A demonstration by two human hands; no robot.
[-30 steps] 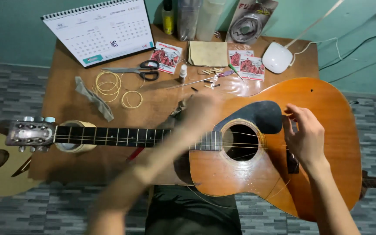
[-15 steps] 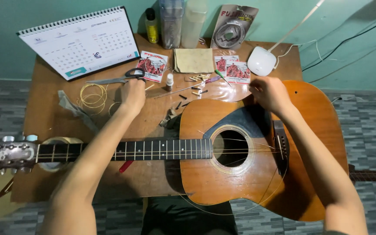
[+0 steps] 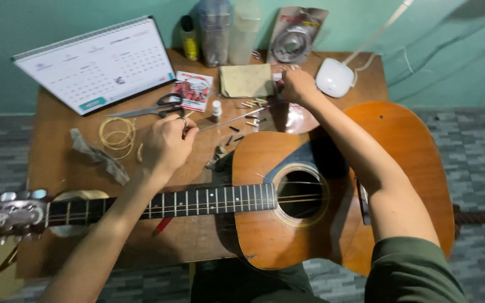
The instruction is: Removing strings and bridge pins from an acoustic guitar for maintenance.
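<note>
Our hands have left the acoustic guitar (image 3: pixel 332 185) lying across the counter (image 3: pixel 57 163): left hand (image 3: pixel 166 143) pinches a thin guitar string (image 3: pixel 231 119); right hand (image 3: pixel 297 87) closes on its far end near the string packets (image 3: pixel 193 90).

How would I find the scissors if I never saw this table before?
Start at the big white desk calendar leaning at the back left of the wooden table. Just below its right corner, above the left hand, lie the scissors. They alone have black loop handles and long silver blades pointing left.

A desk calendar (image 3: pixel 96 64), scissors (image 3: pixel 152 106) and 2 bottles (image 3: pixel 231 31) occupy the table (image 3: pixel 51 140).
</note>
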